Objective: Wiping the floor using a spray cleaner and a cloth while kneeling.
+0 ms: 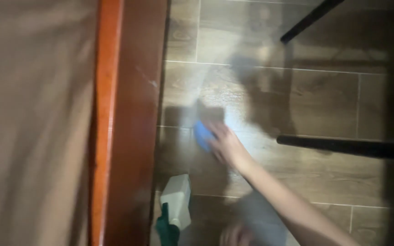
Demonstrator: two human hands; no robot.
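Right hand presses flat, fingers spread, on a blue cloth against the wood-look tile floor. Soft, light and limp, it likely handles best palmed from above. Below the hand stands a white-and-green spray bottle; the left hand is too blurred to read.

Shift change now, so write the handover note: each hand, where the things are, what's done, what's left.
Right hand: pressed on a blue cloth on the wood-look tile floor, beside the red-brown wooden frame.
Left hand: blurred at the bottom edge; grip unclear.
Spray bottle, white with green top, on the floor nearby.
Done: floor around the cloth shines, possibly wet.
Left: cannot tell how much floor remains.
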